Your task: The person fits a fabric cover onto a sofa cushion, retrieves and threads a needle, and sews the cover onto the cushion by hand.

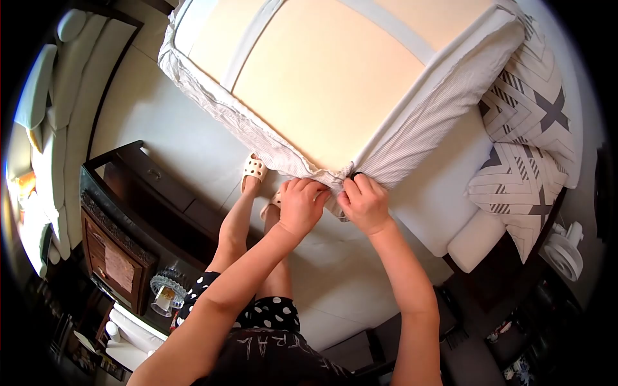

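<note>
A large cushion (315, 83) lies with its flat cream face upward, crossed by pale straps (254, 35). A thinly striped fabric cover (421, 132) wraps its sides and is bunched along the edges. At the cushion's near corner, my left hand (302, 204) is closed on the gathered cover edge. Close beside it, my right hand (365, 204) pinches the same fabric, with a small dark bit of cord or tie (351, 172) above its fingers. What lies inside the fingertips is partly hidden.
A pale sofa seat (431, 193) with patterned pillows (524, 180) is on the right, near a white fan (564, 251). Left stands a dark wooden table (161, 199) bearing a glass dish (168, 286). My feet in cream clogs (255, 167) are on the tiled floor (174, 122).
</note>
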A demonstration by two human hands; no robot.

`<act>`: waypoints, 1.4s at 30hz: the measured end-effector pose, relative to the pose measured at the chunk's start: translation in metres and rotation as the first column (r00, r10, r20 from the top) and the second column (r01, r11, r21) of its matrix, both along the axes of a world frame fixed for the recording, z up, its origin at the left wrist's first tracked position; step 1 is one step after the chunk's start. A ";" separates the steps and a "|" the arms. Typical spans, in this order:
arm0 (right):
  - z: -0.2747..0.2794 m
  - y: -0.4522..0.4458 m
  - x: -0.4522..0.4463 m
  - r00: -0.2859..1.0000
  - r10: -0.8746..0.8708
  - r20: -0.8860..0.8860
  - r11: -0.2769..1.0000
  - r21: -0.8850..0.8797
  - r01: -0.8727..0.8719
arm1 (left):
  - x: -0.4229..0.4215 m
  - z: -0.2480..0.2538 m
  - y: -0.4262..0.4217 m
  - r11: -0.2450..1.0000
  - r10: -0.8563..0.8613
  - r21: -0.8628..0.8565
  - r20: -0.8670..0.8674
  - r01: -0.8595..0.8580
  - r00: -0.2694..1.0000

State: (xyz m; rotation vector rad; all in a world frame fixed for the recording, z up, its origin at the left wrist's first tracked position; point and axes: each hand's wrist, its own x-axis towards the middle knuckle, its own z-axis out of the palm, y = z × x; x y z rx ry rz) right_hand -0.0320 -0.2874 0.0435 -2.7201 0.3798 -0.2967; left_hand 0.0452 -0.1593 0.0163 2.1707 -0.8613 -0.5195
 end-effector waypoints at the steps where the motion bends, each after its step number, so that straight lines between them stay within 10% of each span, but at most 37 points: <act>1: 0.001 0.000 0.000 1.000 -0.002 -0.005 1.000 0.002 0.002 | 0.001 -0.001 -0.001 1.000 -0.003 0.009 -0.004 0.003 1.000; 17: 0.041 0.048 -0.017 0.937 -0.340 -0.081 0.908 0.231 0.349 | 0.017 0.005 0.031 0.988 -0.142 0.033 -0.233 0.153 0.962; 20: 0.021 0.098 -0.026 0.821 -0.481 -0.306 0.497 0.677 0.543 | 0.020 0.014 0.043 0.990 -0.103 0.055 -0.316 0.127 0.943; 25: -0.001 0.129 -0.002 0.543 -0.718 -0.436 -0.195 0.874 0.445 | 0.026 0.020 0.051 0.986 -0.072 0.101 -0.479 0.136 0.875; 28: -0.011 0.141 -0.002 0.512 -0.725 -0.462 -0.319 0.883 0.345 | 0.026 0.030 0.066 0.973 -0.130 0.104 -0.488 0.205 0.863; 30: -0.016 0.154 -0.012 0.574 -0.687 -0.446 -0.311 0.894 0.323 | 0.027 0.034 0.078 0.956 -0.203 0.086 -0.499 0.281 0.842; 35: -0.011 0.164 -0.028 0.767 -0.630 -0.123 0.371 0.820 0.436 | 0.042 0.035 0.094 0.863 -0.374 0.049 -0.607 0.503 0.701; 37: 0.008 0.163 -0.033 0.838 -0.545 -0.027 0.559 0.733 0.387 | 0.052 0.043 0.079 0.826 -0.564 -0.102 -0.114 0.555 0.818; 42: 0.064 0.179 -0.052 0.896 -0.437 0.082 0.843 0.384 0.376 | 0.056 0.034 0.066 0.357 -0.842 -0.188 0.360 0.915 0.402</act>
